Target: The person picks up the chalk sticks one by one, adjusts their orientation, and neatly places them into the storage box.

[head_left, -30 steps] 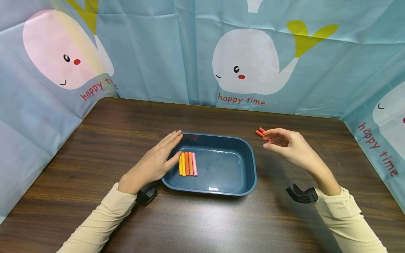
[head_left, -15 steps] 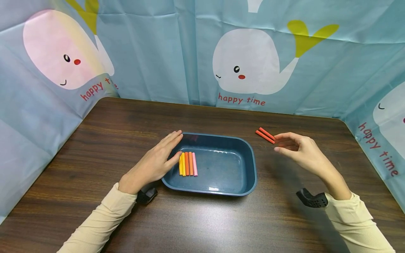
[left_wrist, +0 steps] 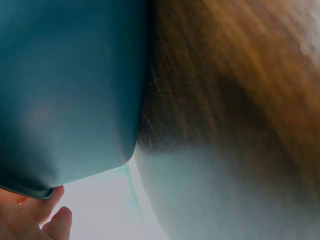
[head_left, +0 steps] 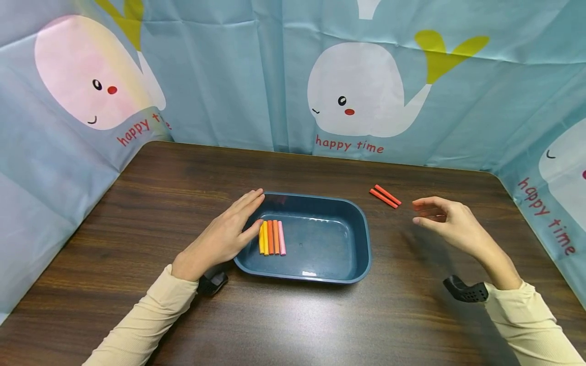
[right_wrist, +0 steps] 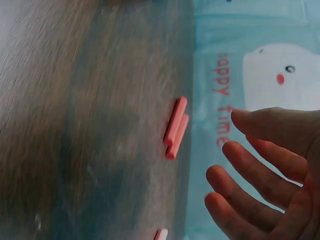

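The left hand rests at the left end of a dark blue, rounded rectangular tray. Its fingers lie extended at the far left rim and its thumb points inward over the tray; the grip is wide, with no stick held. The left wrist view confirms fingertips at the tray's rim.

Inside the tray, at its left end, sticks lie side by side in a row: two slender yellow sticks, two slender orange sticks and one slender pale pink stick. Whether the thumb touches the nearest yellow one cannot be told.

Two slender red sticks lie obliquely, just beside each other, on the dark brown wood-grain worktop, past the tray's far right corner.

The right hand is above the worktop to the right of the red pair, near but apart from it. Fingers and thumb are bent and spaced; the grip is wide and holds nothing. In the right wrist view, the end of another pinkish stick shows at the lower edge, mostly cut off.
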Demonstrator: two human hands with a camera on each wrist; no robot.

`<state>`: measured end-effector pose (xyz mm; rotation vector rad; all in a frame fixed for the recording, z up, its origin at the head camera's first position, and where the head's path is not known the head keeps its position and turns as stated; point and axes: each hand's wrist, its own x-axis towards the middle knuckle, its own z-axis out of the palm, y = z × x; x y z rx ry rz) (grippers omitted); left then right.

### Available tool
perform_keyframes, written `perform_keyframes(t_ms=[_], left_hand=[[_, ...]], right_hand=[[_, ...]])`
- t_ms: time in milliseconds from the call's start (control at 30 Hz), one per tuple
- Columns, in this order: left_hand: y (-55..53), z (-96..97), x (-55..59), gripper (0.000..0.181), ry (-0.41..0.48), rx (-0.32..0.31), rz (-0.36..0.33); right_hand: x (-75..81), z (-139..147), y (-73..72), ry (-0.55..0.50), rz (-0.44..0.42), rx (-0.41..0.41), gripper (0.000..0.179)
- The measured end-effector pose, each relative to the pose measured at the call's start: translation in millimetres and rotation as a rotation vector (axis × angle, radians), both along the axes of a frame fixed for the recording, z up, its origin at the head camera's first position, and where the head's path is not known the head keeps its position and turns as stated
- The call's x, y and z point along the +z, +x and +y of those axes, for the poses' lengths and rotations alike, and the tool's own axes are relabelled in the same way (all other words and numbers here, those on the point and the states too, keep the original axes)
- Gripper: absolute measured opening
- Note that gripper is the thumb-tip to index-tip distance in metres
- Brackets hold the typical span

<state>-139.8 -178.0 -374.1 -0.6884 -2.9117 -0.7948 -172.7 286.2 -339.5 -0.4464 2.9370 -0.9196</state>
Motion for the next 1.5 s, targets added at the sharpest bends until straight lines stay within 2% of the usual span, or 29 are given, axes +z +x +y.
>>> perform_keyframes(t_ms=[633, 1033, 1200, 1500], left_hand=[[-0.6, 0.1, 0.1, 0.061, -0.005, 0.001, -0.003], [-0.2, 0.2, 0.1, 0.060, -0.005, 0.000, 0.000], [0.3, 0.2, 0.1, 0.060, -0.001, 0.002, -0.003], [0.2, 0.1, 0.7, 0.061, 0.000, 0.000, -0.002]], right_hand=[[-14.6, 34, -9.8, 0.118, 0.018, -0.053, 0.038], [-24.6, 53, -16.7, 0.215, -0.006, -0.106, 0.043], [-26.9, 58, -19.2, 0.253, -0.042, -0.118, 0.044], [-31.2, 60, -23.8, 0.298, -0.040, -0.059, 0.033]])
